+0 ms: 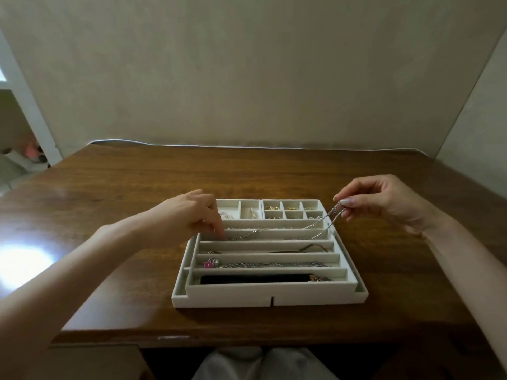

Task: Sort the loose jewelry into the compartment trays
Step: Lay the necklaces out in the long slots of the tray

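- Head view: a white compartment tray (270, 296) sits at the middle of the brown wooden desk (131, 185), in front of the person.
- The left hand (189, 215) reaches over the tray's far left corner. Its fingers are curled downward and pinch the left end of a silver chain (318, 221).
- The right hand (384, 201) is raised above the tray's far right corner. Its thumb and fingertips pinch the other end of the same chain.
- The chain runs taut between both hands. Its left part lies low in the second long slot from the far side; its right part rises out of the tray toward the right hand, with a second strand hanging below it.
- Nearer slots are occupied: a dark cord (315, 246), then a second silver necklace (274, 264) with a pink star pendant (209, 263) at its left end, then a black strip (252, 278) in the nearest slot.
- At the far edge, small square compartments hold gold rings (271, 208). The compartments to their left hold small pieces too blurred to identify.
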`<state>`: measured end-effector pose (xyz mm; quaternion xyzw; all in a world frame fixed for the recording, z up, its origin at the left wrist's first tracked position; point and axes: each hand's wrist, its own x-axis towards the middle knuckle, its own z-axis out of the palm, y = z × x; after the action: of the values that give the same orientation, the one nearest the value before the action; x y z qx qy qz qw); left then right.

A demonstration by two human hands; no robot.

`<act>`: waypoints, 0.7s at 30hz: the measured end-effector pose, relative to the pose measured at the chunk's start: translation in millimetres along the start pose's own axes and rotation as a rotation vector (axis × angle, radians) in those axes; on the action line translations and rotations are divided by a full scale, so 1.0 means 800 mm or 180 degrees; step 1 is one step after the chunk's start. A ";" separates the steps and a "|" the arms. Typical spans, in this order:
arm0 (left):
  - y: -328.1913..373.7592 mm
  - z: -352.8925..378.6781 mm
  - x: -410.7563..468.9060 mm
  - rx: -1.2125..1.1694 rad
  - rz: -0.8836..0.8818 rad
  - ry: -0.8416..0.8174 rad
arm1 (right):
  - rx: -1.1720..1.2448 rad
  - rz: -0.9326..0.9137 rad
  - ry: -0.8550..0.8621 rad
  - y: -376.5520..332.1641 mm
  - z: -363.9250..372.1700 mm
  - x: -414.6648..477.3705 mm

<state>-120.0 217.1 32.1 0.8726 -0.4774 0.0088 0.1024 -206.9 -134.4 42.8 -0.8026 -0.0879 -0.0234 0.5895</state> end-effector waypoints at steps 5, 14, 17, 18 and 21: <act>-0.002 0.003 -0.002 0.0168 0.0148 -0.0076 | 0.0180 -0.0172 -0.0068 -0.001 -0.003 0.001; -0.011 0.003 0.001 0.0167 0.0087 -0.0139 | 0.0679 -0.0269 -0.0030 0.008 -0.015 -0.006; -0.011 0.003 0.001 0.0124 0.0071 -0.0192 | 0.0614 -0.0178 -0.0054 0.011 -0.016 -0.008; -0.012 0.003 0.001 0.0113 0.0068 -0.0199 | 0.0533 -0.0140 -0.0064 0.012 -0.016 -0.008; -0.013 0.002 0.002 0.0049 0.0068 -0.0202 | 0.0271 -0.0047 -0.0063 0.012 -0.014 -0.008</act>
<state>-111.2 221.0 28.7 0.8681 -0.4896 -0.0142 0.0803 -210.7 -148.3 36.0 -0.7763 -0.1006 -0.0160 0.6220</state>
